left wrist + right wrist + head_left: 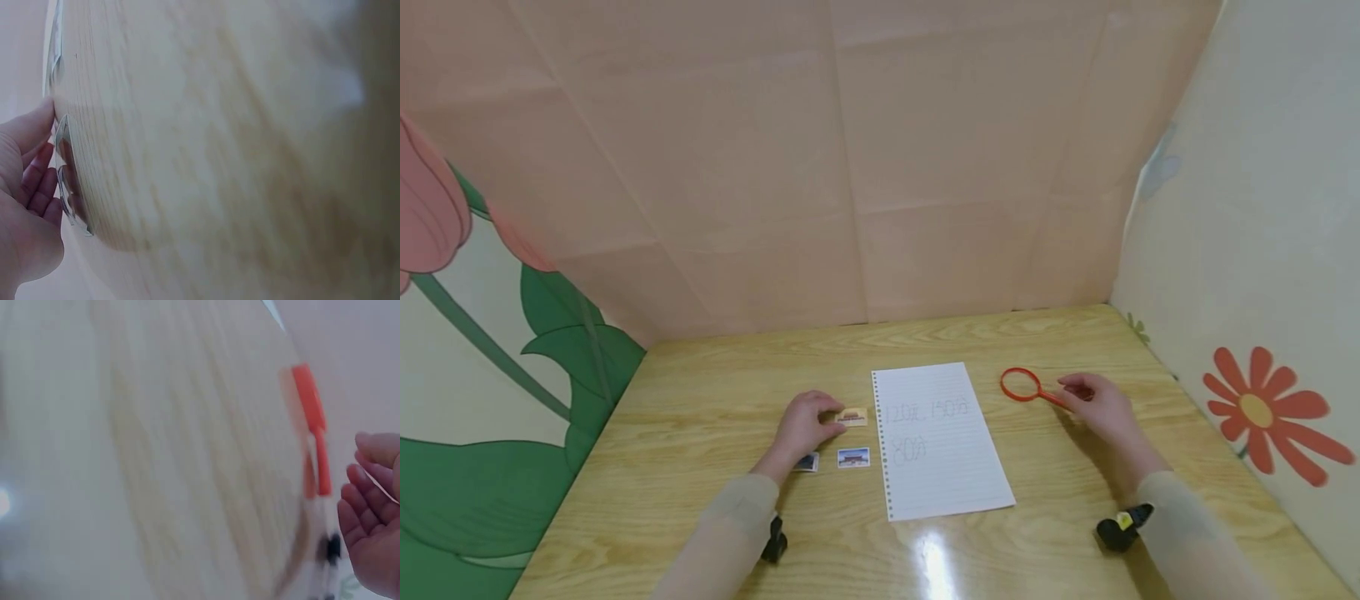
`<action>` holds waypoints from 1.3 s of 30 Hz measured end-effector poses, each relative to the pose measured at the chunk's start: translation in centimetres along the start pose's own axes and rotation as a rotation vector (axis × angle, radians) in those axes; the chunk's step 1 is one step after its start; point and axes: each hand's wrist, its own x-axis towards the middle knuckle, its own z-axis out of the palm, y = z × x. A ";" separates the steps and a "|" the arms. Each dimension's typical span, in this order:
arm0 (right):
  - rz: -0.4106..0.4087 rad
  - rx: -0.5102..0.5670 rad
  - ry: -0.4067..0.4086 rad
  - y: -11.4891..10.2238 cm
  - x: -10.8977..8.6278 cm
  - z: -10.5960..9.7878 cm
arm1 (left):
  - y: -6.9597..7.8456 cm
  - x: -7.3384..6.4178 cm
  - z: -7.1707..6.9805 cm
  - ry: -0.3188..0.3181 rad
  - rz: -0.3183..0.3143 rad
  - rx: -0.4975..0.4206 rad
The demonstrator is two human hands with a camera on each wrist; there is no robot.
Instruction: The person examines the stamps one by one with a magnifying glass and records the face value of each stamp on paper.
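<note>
Several small picture stamps lie left of the paper. In the head view my left hand (pixel 805 423) is at a yellowish stamp (pixel 852 417), pinching its left end between thumb and forefinger. A blue-sky building stamp (pixel 853 457) lies just below, flat on the table. Another dark stamp (pixel 808 462) is partly hidden under the left wrist. A red magnifying glass (pixel 1020 398) lies right of the paper. Beside its handle (pixel 310 400) my right hand (pixel 375 506) hovers with loosely bent fingers, apart from it in the right wrist view.
A lined white sheet (pixel 943 483) with handwritten numbers lies mid-table, its punched edge toward the stamps. The wood-grain table (pixel 760 367) meets a pinkish covered wall (pixel 850 167) at the back. Flower-patterned panels stand at both sides. Light glares off the table's front.
</note>
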 end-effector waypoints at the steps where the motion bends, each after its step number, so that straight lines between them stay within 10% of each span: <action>1: -0.011 -0.002 -0.008 0.1 0.0 -0.5 | 0.0 0.0 0.0 0.002 0.004 0.002; 20: 0.073 -0.107 -0.298 2.9 0.9 -6.2 | 0.0 0.0 0.0 0.002 0.003 0.010; 39: -0.028 -0.129 -0.257 5.9 0.6 -5.6 | -0.1 0.1 0.2 -0.001 -0.005 0.009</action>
